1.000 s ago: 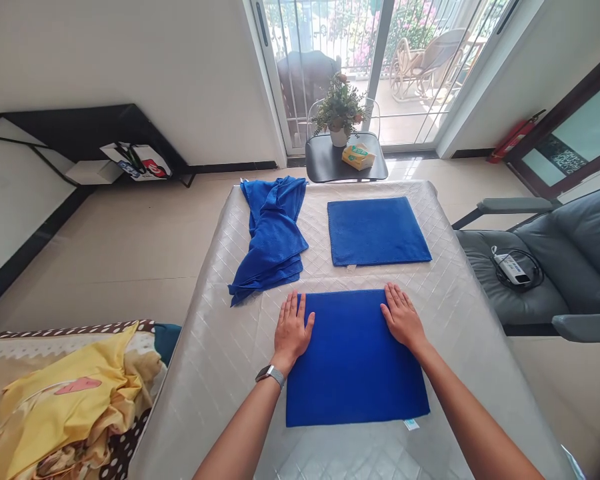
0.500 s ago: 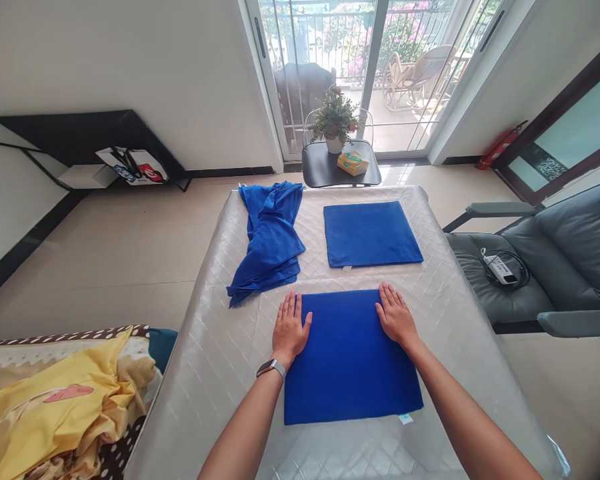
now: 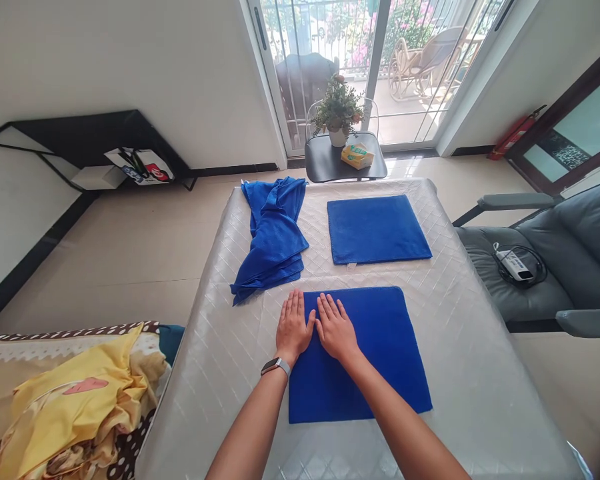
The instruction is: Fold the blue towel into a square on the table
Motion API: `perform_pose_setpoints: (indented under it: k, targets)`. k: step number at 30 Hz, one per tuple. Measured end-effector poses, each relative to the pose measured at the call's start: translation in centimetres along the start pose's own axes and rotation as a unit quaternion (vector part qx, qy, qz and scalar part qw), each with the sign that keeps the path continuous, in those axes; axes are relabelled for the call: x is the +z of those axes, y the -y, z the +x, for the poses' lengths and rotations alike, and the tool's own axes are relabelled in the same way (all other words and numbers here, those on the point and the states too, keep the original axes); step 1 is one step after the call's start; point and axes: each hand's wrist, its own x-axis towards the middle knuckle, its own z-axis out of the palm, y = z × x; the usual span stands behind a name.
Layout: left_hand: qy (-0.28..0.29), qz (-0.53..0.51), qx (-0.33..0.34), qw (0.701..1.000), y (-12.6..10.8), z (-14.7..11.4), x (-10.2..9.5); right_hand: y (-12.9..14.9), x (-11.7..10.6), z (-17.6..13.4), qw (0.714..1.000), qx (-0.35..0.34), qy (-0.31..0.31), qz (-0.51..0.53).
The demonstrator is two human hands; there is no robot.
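Observation:
A blue cloth (image 3: 380, 353) lies flat in front of me on a pale quilted mattress (image 3: 230, 413). My left hand (image 3: 294, 325) rests open on the cloth's far left corner, fingers pointing away, with a watch on the wrist. Beside it, my right hand (image 3: 336, 325) lies flat on the same cloth, its thumb close to the left thumb. Beyond them, a second blue cloth (image 3: 379, 230) is spread as a smooth rectangle at the far right. Several crumpled blue cloths (image 3: 275, 240) are heaped at the far left.
A small black table (image 3: 325, 160) with a potted plant (image 3: 338, 110) and a yellow tissue pack (image 3: 357, 156) stands past the mattress. On the right is a grey armchair (image 3: 535, 260) holding a cabled power strip (image 3: 514, 265). Yellow fabric (image 3: 80, 393) lies at lower left.
My right hand has moved left across the cloth, from its far right corner to beside my left hand. The left hand has stayed at the far left corner.

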Motion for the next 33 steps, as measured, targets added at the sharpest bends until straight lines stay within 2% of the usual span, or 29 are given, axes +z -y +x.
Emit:
perform_pose_setpoints:
  k: [3,10,13,16,33]
  targets:
    - [0.003,0.002,-0.006,1.0,-0.1,0.0,-0.1,-2.3,-0.2,-1.0,1.0,0.014,-0.007,-0.018]
    - [0.008,-0.005,-0.013,1.0,-0.2,0.1,-0.4,-13.2,-3.2,-3.9,0.986,0.135,-0.021,-0.097]
    - [0.006,-0.004,-0.012,1.0,-0.2,0.1,-0.2,-16.0,-3.7,-4.3,0.98,0.172,-0.024,-0.101]
    - [0.002,-0.003,-0.009,1.0,-0.2,0.1,-0.1,-16.7,-3.6,-4.3,0.978,0.181,-0.024,-0.098]
    - [-0.003,-0.007,-0.012,1.0,-0.2,0.2,-0.1,-16.3,-3.6,-4.2,0.978,0.18,-0.035,-0.1]
